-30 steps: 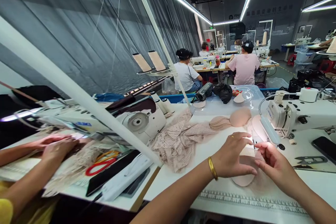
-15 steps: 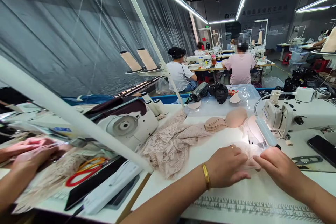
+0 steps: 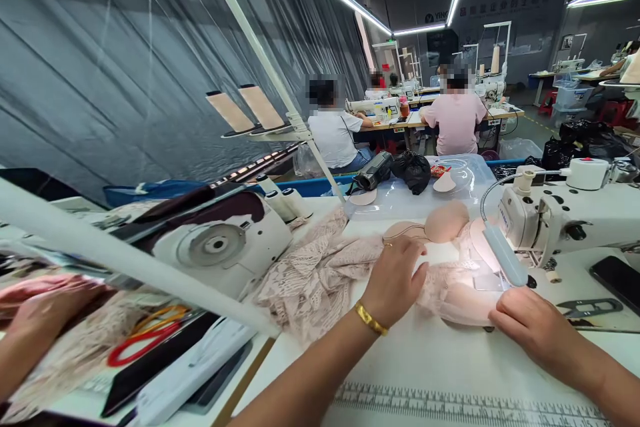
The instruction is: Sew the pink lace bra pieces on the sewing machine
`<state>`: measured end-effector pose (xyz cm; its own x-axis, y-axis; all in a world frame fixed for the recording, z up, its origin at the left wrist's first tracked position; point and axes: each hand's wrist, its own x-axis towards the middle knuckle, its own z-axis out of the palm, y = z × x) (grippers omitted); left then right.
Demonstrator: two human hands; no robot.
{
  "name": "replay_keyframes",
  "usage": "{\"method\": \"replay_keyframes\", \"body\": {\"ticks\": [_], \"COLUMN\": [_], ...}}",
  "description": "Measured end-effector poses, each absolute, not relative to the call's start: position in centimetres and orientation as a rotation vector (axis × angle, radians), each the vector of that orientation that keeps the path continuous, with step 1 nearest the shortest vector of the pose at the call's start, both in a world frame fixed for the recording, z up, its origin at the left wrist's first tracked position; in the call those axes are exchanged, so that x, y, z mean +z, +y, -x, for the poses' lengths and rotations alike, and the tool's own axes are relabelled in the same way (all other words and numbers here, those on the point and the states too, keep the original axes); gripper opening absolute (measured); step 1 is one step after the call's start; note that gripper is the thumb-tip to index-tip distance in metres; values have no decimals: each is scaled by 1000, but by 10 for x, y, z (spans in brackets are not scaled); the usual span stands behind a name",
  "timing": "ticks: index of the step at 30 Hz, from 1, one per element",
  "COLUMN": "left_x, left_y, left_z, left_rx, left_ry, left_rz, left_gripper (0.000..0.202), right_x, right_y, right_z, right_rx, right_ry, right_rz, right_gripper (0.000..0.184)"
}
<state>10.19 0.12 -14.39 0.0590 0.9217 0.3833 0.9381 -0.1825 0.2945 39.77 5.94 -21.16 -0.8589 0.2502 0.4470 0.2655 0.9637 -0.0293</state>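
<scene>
My left hand (image 3: 393, 280), with a gold bracelet, is over the table just in front of some stacked beige foam bra cups (image 3: 397, 229). Its thumb and fingers are apart and nothing shows between them. Closed at the near edge of a pale pink bra cup with lace (image 3: 467, 300), my right hand (image 3: 530, 323) pinches it. That cup lies by the needle area of a white sewing machine (image 3: 575, 220), whose lamp (image 3: 505, 257) lights it. Crumpled beige lace (image 3: 313, 280) is heaped left of my left hand.
A ruler strip (image 3: 450, 403) runs along the front edge. Thread snips (image 3: 593, 307) and a black phone (image 3: 620, 283) lie at the right. A clear plastic lid (image 3: 475, 180) is behind. A co-worker's hand (image 3: 50, 313) handles fabric at the left, near red-handled scissors (image 3: 143, 345).
My left hand has left the lace at the needle area and moved left and up to the stacked cups. My right hand stays at the machine, and more of the pink cup shows.
</scene>
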Motion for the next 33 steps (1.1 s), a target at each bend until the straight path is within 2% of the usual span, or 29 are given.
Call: {"method": "replay_keyframes", "body": {"ticks": [3, 6, 9, 12, 17, 33], "left_x": [-150, -166, -179, -186, -194, -195], "left_y": [3, 15, 25, 24, 18, 19], "left_z": [-129, -155, -164, -162, -165, -167], "left_rx": [-645, -253, -123, -227, -382, -403], "left_ry": [-1367, -1040, -1104, -1143, -1077, -1145], "left_rz": [2657, 2844, 2794, 2762, 2749, 2694], "left_gripper": [23, 11, 17, 21, 19, 17], "right_x": [-215, -216, -210, -201, -198, -207], "right_y": [62, 67, 71, 72, 72, 70], "right_z": [-397, -402, -411, -421, -426, -424], "right_rx": [-41, 1, 170, 274, 304, 357], "right_ry": [-2618, -2584, -2618, -2687, -2715, -2674], "right_rz": [380, 442, 489, 485, 450, 503], "right_gripper": [25, 29, 31, 33, 34, 35]}}
